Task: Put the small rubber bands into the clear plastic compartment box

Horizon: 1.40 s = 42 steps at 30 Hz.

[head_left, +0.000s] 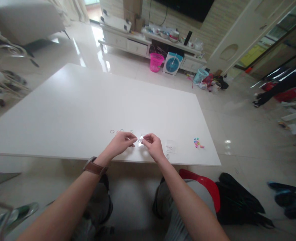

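My left hand [122,143] is over the table near its front edge, thumb and fingertips drawn together in a pinch. What it holds, if anything, is too small to make out. Close on its right, my right hand [153,146] is closed, its fingertips on a small thin ring [139,141]. Under the fingertips shows a small clear plastic piece [140,145], partly hidden. Several thin rings, one a metal ring [112,131], lie beyond my left hand. Right of my right hand lies a clear plastic bag [171,147] with small metal pieces, and a small shiny oval item [167,156].
Colourful small beads [197,143] lie near the right end of the white table [87,100]. A red stool [203,180] stands below the front edge. Beyond the table are a pink basket [156,62], a blue fan [173,63] and a white cabinet [117,40].
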Available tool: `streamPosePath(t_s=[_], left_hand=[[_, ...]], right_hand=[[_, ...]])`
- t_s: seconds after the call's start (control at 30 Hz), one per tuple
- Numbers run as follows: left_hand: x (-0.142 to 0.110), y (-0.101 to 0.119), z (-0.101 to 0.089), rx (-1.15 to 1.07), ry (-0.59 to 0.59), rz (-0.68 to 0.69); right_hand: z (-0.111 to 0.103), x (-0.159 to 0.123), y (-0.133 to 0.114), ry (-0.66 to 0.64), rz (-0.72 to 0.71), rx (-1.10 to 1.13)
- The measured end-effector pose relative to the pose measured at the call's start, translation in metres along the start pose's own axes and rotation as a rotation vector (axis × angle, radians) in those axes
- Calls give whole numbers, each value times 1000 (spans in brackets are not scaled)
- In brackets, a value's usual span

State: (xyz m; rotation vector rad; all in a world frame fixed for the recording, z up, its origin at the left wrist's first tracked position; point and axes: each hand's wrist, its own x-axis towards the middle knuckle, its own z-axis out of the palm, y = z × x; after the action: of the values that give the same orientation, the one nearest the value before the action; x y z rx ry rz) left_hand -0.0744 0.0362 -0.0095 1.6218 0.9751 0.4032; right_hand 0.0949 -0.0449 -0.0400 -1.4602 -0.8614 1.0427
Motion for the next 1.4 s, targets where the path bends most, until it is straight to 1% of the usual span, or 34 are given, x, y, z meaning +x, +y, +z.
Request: streamPosePath(t_s=[0.07,0.13,0.2,0.27,0.33,0.4,0.47,0.5,0.53,0.6,0.7,0.73,0.8,0.93,1.13,1.3,1.4], left_hand=[[1,1,5,-62,-28,14],[1,1,7,-86,-64,-4],[0,2,6,-52,-85,-26],[-2,2,3,10,-126,-44],[-4,0,0,21,-232,-64],[-7,-2,0,-7,-384,-74],[-10,-3,1,2,-502,-29],[-10,-4,2,28,-524,10],[-10,-5,3,66,-520,51],[-10,-6,4,155,-441,103],[-8,-7,4,327,-255,99],[-8,-6,4,384,-208,97],[-9,-4,3,484,-164,98],[-11,0,3,634,-167,91],[-15,-6,9,739,-198,39],[-22,-12,23,761,-250,4],[-25,-14,23,785,-217,-11]], right_hand=[[2,-2,0,-42,-21,1],[4,-4,-1,-66,-52,-21],[2,-3,-3,-34,-81,-57],[-4,-1,-6,49,-108,-95],[-11,3,-8,138,-139,-138],[-17,6,-8,180,-160,-172],[-22,8,-7,197,-165,-207],[-24,9,-7,207,-164,-227],[-26,10,-6,223,-164,-249],[-30,12,-6,261,-165,-298],[-38,15,-4,290,-163,-392],[-40,16,-3,289,-160,-425],[-42,17,1,269,-154,-493],[-37,16,11,197,-155,-635],[-30,19,25,188,-183,-840],[-29,19,27,167,-294,-896],[-28,17,22,174,-338,-874]])
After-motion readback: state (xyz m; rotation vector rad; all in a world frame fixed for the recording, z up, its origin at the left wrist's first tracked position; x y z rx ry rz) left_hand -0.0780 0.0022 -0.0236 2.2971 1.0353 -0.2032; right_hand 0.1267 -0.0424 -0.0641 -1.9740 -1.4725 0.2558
